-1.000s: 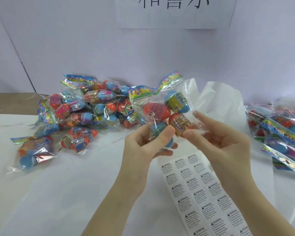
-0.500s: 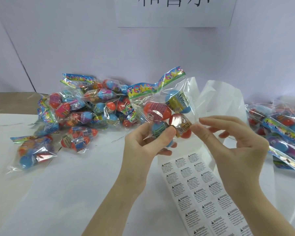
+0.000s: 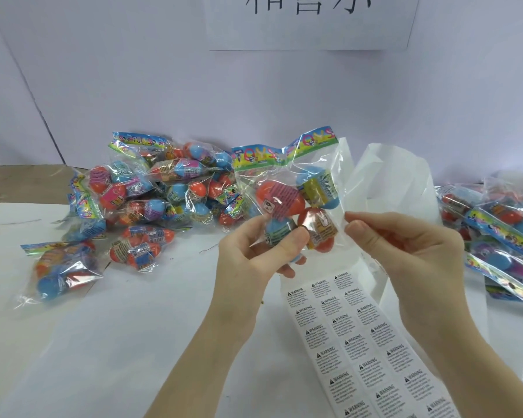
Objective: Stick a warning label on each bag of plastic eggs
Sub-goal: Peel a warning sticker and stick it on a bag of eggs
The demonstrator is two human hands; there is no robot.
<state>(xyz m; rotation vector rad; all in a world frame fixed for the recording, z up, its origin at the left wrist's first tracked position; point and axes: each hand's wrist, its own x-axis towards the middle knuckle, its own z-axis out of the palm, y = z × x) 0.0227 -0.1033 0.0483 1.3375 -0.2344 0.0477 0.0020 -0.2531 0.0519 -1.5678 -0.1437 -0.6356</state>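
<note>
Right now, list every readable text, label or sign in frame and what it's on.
"TOYS": colourful header card of the bag of plastic eggs gripped by the left hand.
"WARNING", with a triangle sign: each sticker on the label sheet; the fine print below is too small to read.
Black characters on the wall sign: cropped at the top, unreadable.
Egg wrappers and the other bags' headers: blurred.

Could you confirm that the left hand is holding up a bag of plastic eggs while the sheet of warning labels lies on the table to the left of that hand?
Not quite. The head view shows the left hand holding up the bag of plastic eggs, but the sheet of warning labels lies on the table to the right of that hand, below the right hand.
</note>
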